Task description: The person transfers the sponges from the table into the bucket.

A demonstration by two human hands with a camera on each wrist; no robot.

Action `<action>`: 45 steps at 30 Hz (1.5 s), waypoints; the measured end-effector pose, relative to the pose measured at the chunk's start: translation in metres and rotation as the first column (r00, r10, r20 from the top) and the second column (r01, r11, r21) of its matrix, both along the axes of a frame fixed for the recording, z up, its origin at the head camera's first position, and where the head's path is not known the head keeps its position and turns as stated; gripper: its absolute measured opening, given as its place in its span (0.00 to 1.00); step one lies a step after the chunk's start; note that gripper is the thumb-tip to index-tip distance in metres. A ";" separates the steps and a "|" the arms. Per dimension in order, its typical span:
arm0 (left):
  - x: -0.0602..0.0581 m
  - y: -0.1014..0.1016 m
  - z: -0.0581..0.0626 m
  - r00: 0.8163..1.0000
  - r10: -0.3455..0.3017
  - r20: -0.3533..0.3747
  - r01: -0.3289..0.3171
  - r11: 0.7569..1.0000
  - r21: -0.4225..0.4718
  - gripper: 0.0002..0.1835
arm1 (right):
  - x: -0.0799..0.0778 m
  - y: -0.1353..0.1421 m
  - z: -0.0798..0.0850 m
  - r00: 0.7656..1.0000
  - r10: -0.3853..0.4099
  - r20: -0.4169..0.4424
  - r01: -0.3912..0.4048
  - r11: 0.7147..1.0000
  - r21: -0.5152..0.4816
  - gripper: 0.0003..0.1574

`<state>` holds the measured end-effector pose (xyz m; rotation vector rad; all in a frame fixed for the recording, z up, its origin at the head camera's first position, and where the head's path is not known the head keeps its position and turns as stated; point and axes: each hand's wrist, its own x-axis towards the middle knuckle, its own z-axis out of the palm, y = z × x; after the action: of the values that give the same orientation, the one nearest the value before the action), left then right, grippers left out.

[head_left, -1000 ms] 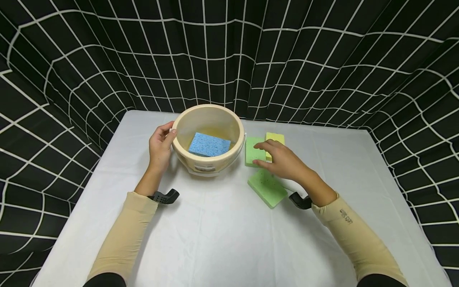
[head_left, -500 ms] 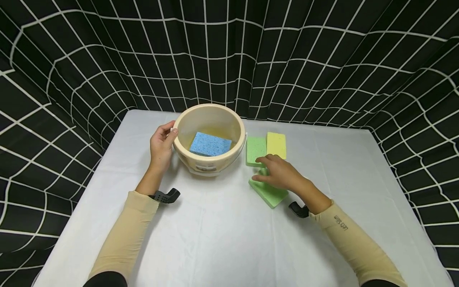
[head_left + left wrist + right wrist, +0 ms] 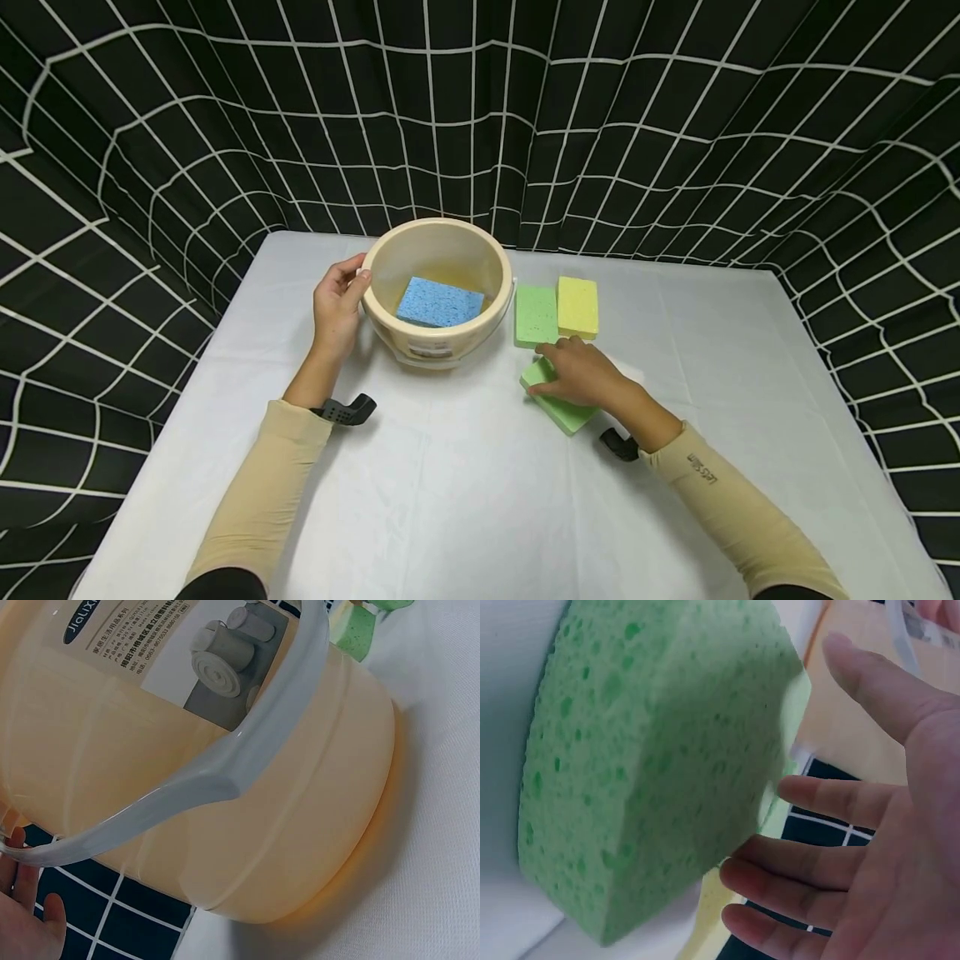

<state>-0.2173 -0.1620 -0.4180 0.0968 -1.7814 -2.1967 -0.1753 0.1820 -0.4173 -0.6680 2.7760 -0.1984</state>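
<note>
head: right grip (image 3: 581, 371) over nearer green sponge (image 3: 558, 408); left grip (image 3: 336, 310) holds bucket (image 3: 438, 333).

Bucket (image 3: 435, 240): cream, w/ pale-gray handle (image 3: 199, 776). Blue sponge (image 3: 438, 302): speckled. Near green sponge (image 3: 562, 410): lt. grn. w/ dk.-grn. pores; far green sponge (image 3: 536, 315): also lt. grn. Yellow sponge (image 3: 577, 305): pale yel. Backdrop (image 3: 450, 92): blk. w/ white grid. Tablecloth (image 3: 450, 500): white. Sleeves (image 3: 258, 483): beige, dk. lettering (image 3: 702, 468) on R.

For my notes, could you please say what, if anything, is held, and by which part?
The left hand holds the bucket by its rim's left side. The right hand, over the nearer green sponge, holds nothing.
</note>
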 end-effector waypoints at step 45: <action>0.002 0.001 0.000 1.000 -0.007 -0.013 0.007 1.000 0.013 0.19 | -0.004 0.006 0.026 0.995 -0.103 0.005 0.101 0.969 -0.224 0.41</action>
<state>-0.2152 -0.1614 -0.4177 0.0796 -1.7639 -2.2089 -0.1791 0.1878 -0.3914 -0.5772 2.8219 -0.5378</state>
